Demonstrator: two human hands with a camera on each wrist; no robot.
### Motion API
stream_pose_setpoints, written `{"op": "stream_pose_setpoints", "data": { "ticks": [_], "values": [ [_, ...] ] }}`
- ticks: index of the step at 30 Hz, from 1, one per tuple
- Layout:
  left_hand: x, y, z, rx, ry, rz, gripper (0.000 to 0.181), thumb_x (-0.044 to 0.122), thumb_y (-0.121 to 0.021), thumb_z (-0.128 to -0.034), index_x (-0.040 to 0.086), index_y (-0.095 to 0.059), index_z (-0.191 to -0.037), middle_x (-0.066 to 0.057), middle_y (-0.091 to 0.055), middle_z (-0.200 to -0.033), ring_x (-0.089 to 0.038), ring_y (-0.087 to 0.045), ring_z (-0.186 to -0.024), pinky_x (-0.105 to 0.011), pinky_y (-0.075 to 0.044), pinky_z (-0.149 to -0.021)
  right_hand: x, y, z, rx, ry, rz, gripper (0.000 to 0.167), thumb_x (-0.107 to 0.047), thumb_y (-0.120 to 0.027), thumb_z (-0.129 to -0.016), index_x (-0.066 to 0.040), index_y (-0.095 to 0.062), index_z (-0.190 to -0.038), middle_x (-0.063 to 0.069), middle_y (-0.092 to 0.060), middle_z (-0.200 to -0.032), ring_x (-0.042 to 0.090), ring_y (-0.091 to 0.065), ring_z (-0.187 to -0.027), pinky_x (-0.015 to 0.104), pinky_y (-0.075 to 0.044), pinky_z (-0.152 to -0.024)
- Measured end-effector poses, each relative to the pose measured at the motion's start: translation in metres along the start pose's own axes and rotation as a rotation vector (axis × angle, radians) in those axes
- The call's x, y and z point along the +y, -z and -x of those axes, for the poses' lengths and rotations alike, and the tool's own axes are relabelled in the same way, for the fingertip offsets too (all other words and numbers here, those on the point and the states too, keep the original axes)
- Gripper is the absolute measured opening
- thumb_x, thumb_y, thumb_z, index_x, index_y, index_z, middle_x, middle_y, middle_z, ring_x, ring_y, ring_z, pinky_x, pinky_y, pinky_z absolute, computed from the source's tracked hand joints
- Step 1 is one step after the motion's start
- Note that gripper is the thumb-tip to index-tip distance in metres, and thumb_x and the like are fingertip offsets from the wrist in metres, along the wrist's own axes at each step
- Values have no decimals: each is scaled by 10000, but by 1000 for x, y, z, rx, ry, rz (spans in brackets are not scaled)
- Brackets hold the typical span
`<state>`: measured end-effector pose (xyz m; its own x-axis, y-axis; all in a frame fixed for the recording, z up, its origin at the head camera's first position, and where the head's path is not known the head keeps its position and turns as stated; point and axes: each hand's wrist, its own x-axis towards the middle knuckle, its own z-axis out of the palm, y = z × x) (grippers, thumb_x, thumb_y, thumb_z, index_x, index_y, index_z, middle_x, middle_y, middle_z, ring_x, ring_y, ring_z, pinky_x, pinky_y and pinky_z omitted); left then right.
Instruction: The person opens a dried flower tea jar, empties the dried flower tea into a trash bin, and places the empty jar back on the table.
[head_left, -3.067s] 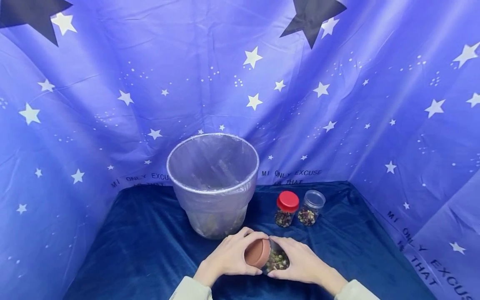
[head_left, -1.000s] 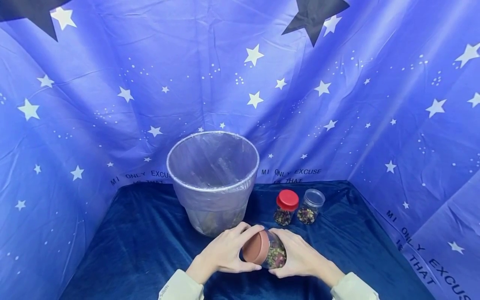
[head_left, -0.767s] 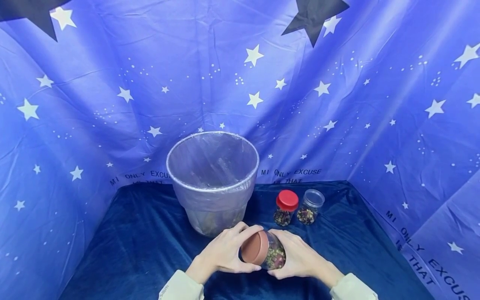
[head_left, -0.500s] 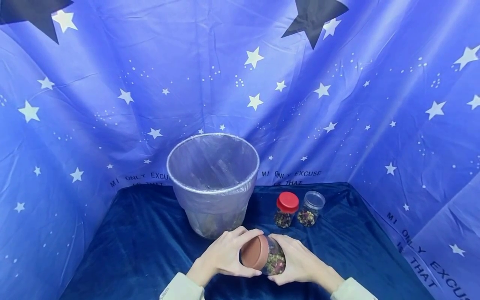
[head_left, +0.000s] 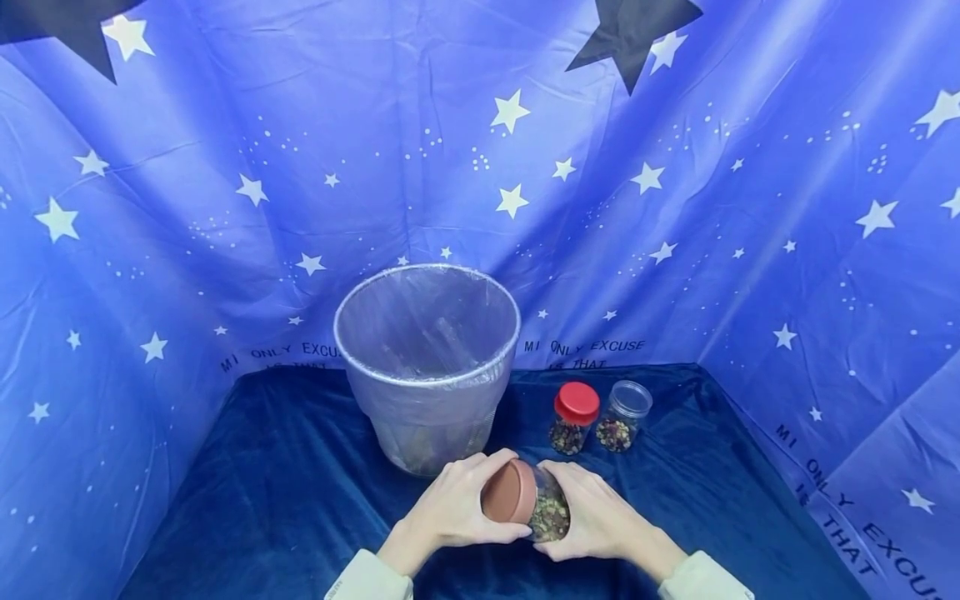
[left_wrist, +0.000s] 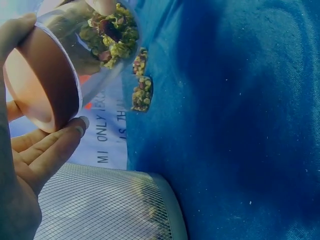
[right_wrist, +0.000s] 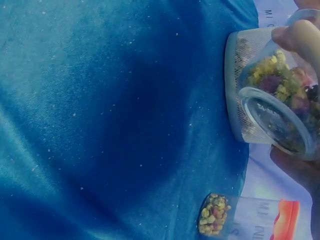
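one brown lid point(head_left: 510, 493): left hand point(head_left: 452, 507) grips it, right hand point(head_left: 597, 518) grips its clear jar point(head_left: 551, 512).

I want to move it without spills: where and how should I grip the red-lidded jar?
Probably grip the red-lidded jar round its body below the red lid, from the near left. It stands upright with that side open, while the other jar sits close on its right. I can't tell whether the lid is tight.

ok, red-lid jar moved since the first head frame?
No. Against the bin in the head view, the red-lid jar keeps its spot, just to the right.
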<state>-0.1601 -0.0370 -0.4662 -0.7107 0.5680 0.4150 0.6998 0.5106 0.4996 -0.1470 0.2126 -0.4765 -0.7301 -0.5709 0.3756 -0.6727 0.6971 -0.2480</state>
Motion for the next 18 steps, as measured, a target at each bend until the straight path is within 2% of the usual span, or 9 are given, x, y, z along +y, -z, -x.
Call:
{"op": "stream_pose_setpoints", "data": {
  "ticks": [7,11,15,18],
  "values": [
    [4,-2,-1,-69,95,1,797,636,-743,-738,287,-483,-1406,22,-674,-1117,-124,-649,-939,-269,-542,-740,3,0,2,21,-2,10,870,-498,-887,-575,-44,-565,-1243,0,-676,-1093,111,-624,-935,318,-567,-765],
    [6,-2,0,-107,130,-9,904,684,-702,-753,342,-343,-1508,40,-643,-1181,-127,-636,-1005,-316,-539,-790,4,2,3,39,6,35,871,-488,-891,-559,-48,-570,-1238,6,-680,-1085,113,-625,-923,320,-564,-753],
    [5,-2,3,-89,91,-20,999,704,-685,-757,392,-179,-1559,70,-570,-1301,-111,-585,-1147,-361,-528,-906,4,2,0,65,24,52,892,-455,-908,-510,-47,-578,-1232,22,-684,-1082,116,-633,-934,327,-565,-773],
    [2,-1,5,-48,34,11,1047,671,-743,-723,374,-187,-1559,64,-456,-1446,-124,-509,-1296,-396,-503,-1007,5,2,-2,57,25,46,905,-449,-913,-501,-43,-574,-1235,15,-677,-1090,118,-633,-950,324,-565,-788]
  ]
}}
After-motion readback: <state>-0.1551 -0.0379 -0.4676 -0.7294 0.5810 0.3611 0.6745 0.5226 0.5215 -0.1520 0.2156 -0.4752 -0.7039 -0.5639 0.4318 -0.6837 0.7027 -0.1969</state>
